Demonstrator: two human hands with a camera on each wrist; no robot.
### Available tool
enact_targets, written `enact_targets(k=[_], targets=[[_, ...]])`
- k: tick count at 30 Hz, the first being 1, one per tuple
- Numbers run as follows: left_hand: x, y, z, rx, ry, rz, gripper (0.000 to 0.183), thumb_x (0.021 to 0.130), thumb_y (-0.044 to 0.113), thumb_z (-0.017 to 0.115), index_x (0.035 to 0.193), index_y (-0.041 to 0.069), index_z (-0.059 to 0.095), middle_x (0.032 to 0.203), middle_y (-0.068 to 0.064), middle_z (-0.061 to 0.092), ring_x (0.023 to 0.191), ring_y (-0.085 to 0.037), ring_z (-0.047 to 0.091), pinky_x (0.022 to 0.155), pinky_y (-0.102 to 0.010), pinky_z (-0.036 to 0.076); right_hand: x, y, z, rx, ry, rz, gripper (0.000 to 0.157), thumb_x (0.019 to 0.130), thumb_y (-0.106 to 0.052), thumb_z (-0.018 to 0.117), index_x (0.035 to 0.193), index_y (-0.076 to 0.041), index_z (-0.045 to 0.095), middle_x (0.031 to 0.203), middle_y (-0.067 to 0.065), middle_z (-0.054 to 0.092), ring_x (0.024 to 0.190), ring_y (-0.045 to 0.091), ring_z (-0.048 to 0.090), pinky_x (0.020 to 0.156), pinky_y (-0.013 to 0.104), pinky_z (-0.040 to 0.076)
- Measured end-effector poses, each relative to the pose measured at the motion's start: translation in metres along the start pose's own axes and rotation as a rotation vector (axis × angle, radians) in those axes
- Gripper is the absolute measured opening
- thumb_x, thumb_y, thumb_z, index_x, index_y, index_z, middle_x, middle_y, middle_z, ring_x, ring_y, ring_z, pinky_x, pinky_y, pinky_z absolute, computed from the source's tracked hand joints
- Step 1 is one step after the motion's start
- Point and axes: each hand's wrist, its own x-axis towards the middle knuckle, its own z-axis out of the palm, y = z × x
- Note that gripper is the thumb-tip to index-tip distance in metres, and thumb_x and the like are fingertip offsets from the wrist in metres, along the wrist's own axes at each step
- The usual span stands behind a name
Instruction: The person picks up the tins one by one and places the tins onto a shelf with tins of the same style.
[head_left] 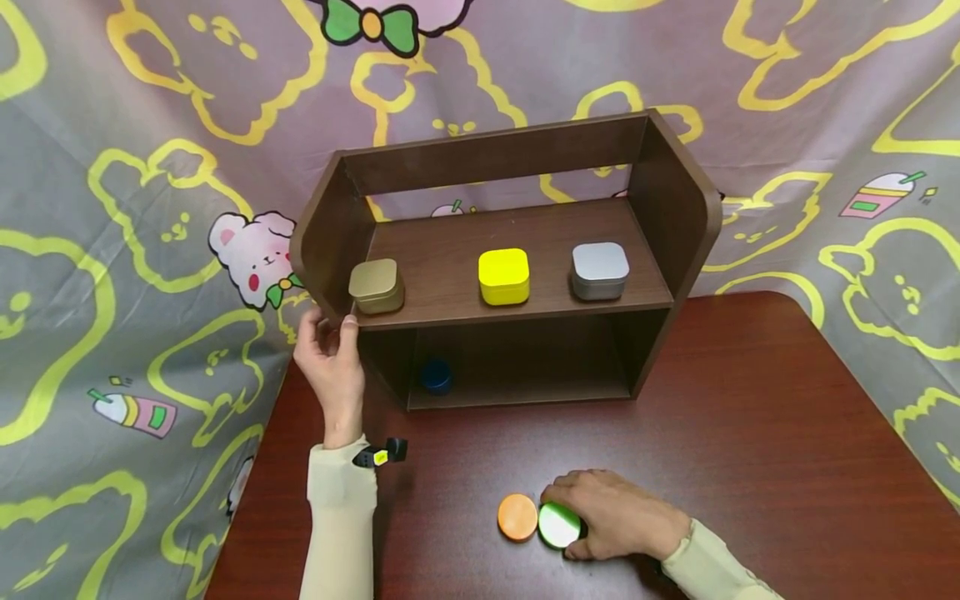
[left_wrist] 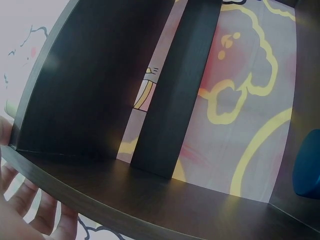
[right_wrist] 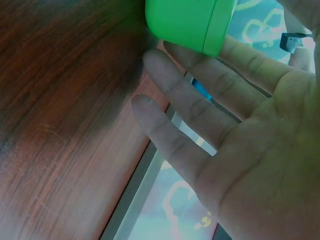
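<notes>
A dark brown two-tier wooden shelf stands on the table. My left hand grips its left side panel, with the thumb at the front edge of the upper board. In the left wrist view, the fingers bend around the panel's edge. At the front of the table, my right hand holds a round green container with a pale, shiny top between thumb and fingers. The right wrist view shows the green container against the fingers, the other fingers spread. An orange round container sits just left of it.
On the upper board stand a gold tin, a yellow tin and a silver tin. A blue round container sits at the left of the lower compartment. Patterned cloth hangs behind the table.
</notes>
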Motion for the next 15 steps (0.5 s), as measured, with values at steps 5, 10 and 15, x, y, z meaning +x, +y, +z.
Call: enact_targets(k=[5,10,15], targets=[[-0.0003,0.0009,0.0003,0.006,0.007,-0.005,0.017,0.092,0.003,0.069,0.109,0.004,0.071,0.096,0.009,0.066,0.089,-0.014,0.061,0.083,-0.025,0.052,0.0004,0.0009,-0.0001,-0.001,0.005,-0.003,0.045,0.070,-0.033,0.091,0.107,-0.027,0.067,0.098,-0.020,0.065,0.087,-0.005,0.056,0.078,0.024,0.052],[0.0005,-0.0008,0.0004,0.001,0.023,-0.016,0.018,0.091,0.002,0.069,0.109,-0.001,0.070,0.095,0.008,0.065,0.088,-0.013,0.061,0.081,-0.023,0.051,0.0002,0.0022,-0.0010,-0.006,0.010,-0.005,0.044,0.069,-0.032,0.091,0.106,-0.027,0.067,0.096,-0.020,0.065,0.086,-0.004,0.056,0.075,0.024,0.051],[0.0008,-0.0013,0.0014,-0.010,0.020,-0.016,0.017,0.090,0.001,0.069,0.107,0.002,0.070,0.094,0.007,0.065,0.086,-0.013,0.060,0.080,-0.023,0.051,0.0004,0.0040,-0.0044,-0.013,0.013,-0.003,0.046,0.070,-0.031,0.091,0.109,-0.024,0.068,0.099,-0.017,0.067,0.086,-0.004,0.057,0.075,0.026,0.052]])
